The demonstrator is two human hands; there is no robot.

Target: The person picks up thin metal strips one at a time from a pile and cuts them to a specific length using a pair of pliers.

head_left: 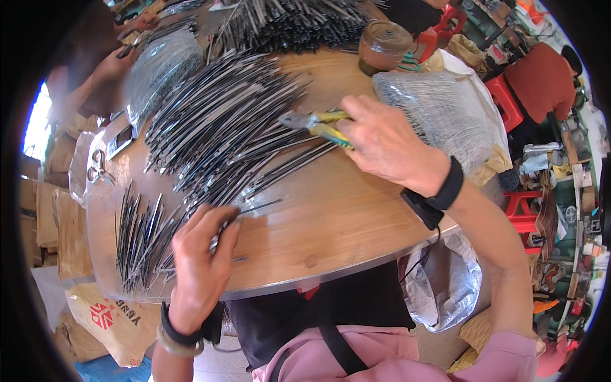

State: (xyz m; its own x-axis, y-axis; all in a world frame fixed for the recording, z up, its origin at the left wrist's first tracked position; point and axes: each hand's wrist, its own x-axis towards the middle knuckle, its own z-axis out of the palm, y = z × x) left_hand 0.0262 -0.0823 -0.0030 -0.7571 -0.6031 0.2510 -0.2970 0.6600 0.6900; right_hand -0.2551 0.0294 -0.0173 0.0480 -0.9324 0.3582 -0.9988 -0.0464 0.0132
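My right hand (385,140) grips a pair of pliers (328,126) with yellow-green handles, its jaws pointing left over a large heap of thin dark strips (223,121). The jaws look closed; whether they pinch a strip I cannot tell. Closer to the table's front edge, my left hand (207,248) is closed with thumb and fingers on a thin dark strip (261,205), whose end sticks out to the right. Just left of that hand lies a smaller bunch of similar strips (137,242).
A clear-wrapped bundle (433,108) lies at the right, another wrapped bundle (165,70) at the far left. Also on the wooden table (337,223) are a lidded jar (384,48), scissors (97,167) and a far strip pile (299,25). Another person's arm (95,79) reaches in.
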